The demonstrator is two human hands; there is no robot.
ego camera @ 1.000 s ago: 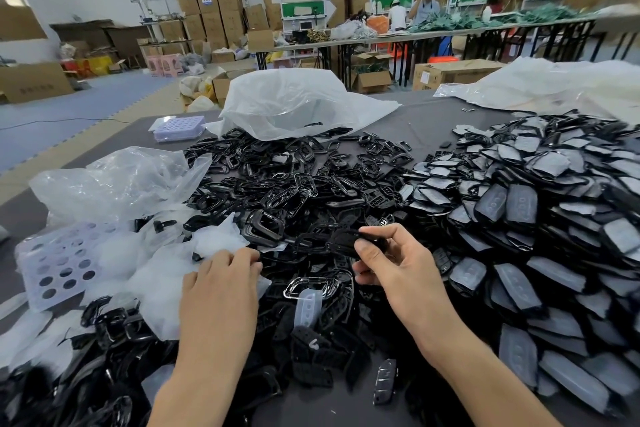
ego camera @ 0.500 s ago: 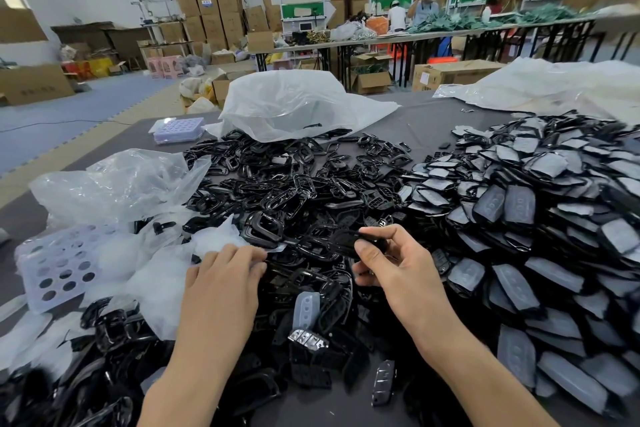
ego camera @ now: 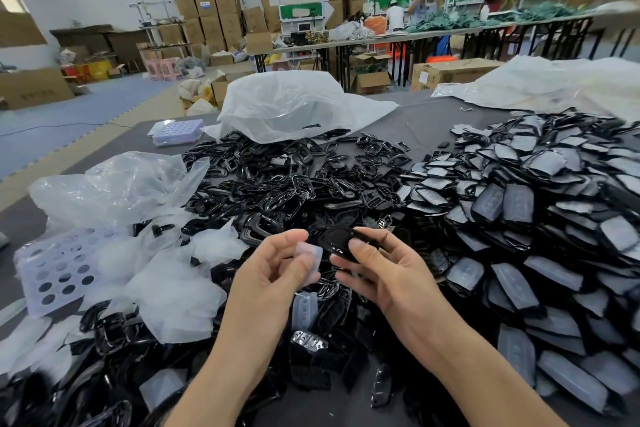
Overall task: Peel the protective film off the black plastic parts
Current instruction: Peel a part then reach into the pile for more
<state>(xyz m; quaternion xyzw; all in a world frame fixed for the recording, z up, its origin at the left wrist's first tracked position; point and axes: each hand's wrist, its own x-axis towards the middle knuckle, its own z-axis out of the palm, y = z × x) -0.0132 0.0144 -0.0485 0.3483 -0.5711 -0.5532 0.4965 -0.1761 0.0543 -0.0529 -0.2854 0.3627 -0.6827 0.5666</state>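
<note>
- Left hand [ego camera: 273,274], at 9 o'clock of the work: thumb and fingertips pinch a translucent film [ego camera: 309,258]. Whether the film's far edge is attached to the part cannot be told.
- Right hand [ego camera: 388,274], at 3 o'clock: thumb and fingers grasp the black part [ego camera: 341,240], held in the air above the table [ego camera: 426,121], just above the middle of the view.
- Hazard A: the pinch takes only a small area of film. A steep or hasty pull would probably tear it and leave a remnant on the glossy face.
- Hazard B: the right-hand grasp seems to lie toward one end. A sharp tug toward 9 o'clock could twist the part free and drop it among the bare black frames [ego camera: 277,184] at 12 o'clock.
- Hazard C: thin film tends to cling to fingers. A careless release could land it on the film-covered parts [ego camera: 540,218] at 3 o'clock, not on the discarded film heap [ego camera: 173,288] at 9 o'clock.
</note>
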